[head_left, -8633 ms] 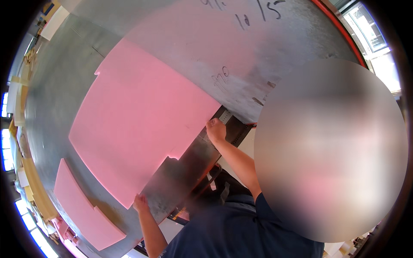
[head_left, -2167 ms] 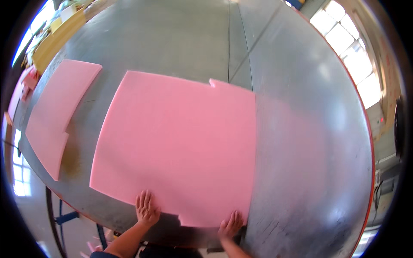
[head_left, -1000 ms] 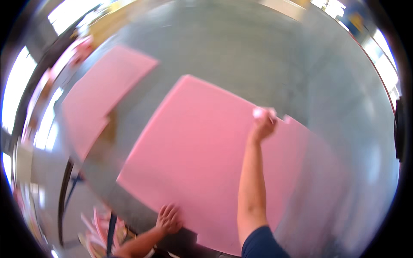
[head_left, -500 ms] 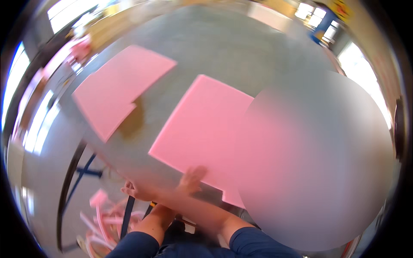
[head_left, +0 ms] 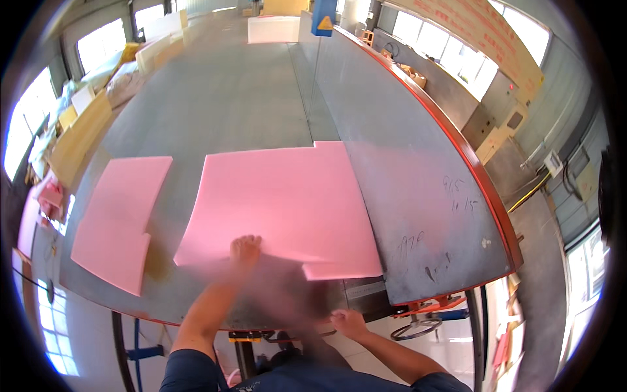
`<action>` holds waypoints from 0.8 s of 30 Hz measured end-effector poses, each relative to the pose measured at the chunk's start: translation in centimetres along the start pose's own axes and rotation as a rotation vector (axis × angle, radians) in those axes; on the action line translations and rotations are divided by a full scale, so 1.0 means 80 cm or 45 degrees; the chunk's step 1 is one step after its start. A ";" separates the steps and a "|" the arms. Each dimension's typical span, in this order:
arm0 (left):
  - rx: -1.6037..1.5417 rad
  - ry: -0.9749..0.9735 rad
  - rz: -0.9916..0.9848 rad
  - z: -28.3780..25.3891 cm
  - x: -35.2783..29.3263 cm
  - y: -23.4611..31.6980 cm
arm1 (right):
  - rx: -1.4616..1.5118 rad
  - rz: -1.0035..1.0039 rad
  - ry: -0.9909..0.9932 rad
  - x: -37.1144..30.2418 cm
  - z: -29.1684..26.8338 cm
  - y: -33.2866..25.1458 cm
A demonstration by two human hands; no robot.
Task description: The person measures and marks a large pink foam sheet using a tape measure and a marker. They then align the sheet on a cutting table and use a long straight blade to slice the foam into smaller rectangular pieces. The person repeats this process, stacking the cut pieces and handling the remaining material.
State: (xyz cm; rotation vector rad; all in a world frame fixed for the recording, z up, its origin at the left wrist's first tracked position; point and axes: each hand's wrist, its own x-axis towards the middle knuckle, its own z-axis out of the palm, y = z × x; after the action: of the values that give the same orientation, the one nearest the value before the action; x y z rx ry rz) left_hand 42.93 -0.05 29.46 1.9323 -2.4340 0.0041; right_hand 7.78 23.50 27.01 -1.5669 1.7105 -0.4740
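Note:
A large pink foam board with a stepped cut-out at its near edge lies flat on the grey table before me. Over its near left edge, my left hand is closed, knuckles up; I cannot make out anything in it. Off the table's near edge, right of the board's notch, my right hand is also closed, and its contents are hidden. A grey blurred smear spreads between the hands, too unclear to name. A second pink foam board, narrower, lies at the left, touched by neither hand.
A raised red edge runs along the table's right side. A blue post stands at the far end near a white block. Yellow and white slabs are stacked along the left. Below the near right edge hangs a wheel-like ring.
My view has turned, so the boards appear rotated. My crossed arms have come apart: the right hand is now at the right. The large blurred disc over the right side is gone.

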 end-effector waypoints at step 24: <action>-0.060 0.727 -0.400 -0.749 -0.149 -0.349 | 2.501 -0.494 -0.327 0.197 -0.003 -0.089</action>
State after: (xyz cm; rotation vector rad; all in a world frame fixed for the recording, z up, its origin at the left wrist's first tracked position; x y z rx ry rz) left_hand 74.32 6.57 88.46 1.9296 -1.7454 0.4219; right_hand 13.00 7.05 27.88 -0.3154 0.1383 -1.4111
